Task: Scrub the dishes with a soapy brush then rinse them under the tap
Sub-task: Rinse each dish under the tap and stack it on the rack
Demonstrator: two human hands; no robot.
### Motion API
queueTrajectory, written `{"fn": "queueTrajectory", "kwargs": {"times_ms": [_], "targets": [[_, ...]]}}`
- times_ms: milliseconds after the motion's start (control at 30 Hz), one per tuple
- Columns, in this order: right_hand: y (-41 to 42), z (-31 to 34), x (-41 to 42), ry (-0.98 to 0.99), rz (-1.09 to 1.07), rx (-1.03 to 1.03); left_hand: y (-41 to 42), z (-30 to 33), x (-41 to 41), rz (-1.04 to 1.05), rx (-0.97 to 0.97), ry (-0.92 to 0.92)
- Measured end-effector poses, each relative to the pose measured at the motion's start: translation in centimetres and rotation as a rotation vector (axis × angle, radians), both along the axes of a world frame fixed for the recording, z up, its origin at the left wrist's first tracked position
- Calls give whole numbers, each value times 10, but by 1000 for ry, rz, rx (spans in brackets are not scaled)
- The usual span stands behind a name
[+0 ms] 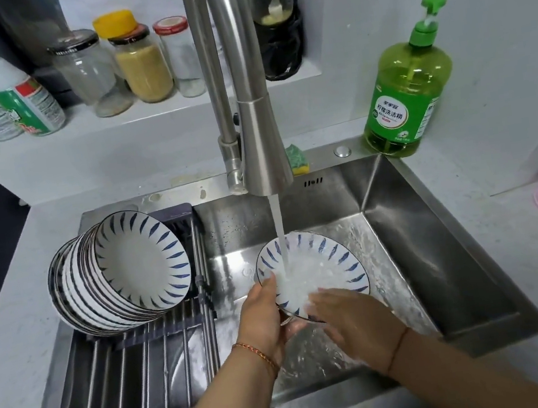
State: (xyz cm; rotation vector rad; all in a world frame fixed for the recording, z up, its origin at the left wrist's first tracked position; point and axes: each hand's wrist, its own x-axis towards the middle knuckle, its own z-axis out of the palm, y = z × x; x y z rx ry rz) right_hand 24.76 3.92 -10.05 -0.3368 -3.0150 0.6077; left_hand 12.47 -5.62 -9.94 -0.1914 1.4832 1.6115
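Left of the tap (249,109), stacked bowls (121,273) lean on a rack (152,369); a soap bottle (406,94) stands right. Under its stream, the plate (324,265) is gripped at its edge by the left hand (263,318); the right hand (352,316) lies flat-fingered on its near rim.

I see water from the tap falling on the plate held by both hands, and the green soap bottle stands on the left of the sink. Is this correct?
Not quite. In the head view the soap bottle stands at the back right corner of the sink, not the left. The rest holds: tap water falls on the plate, with both hands on it.
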Motion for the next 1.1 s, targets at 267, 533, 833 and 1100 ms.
{"fn": "queueTrajectory", "kwargs": {"times_ms": [267, 533, 833, 1100], "targets": [[14, 2, 2, 202, -290, 24, 31, 19, 17, -200, -52, 80], [1, 24, -9, 66, -312, -72, 67, 16, 0, -265, -344, 374], [-1, 34, -21, 266, -384, -422, 69, 18, -36, 199, -3, -159], [-6, 39, -43, 450, -523, -956, 61, 6, -31, 148, 76, -99]]}}
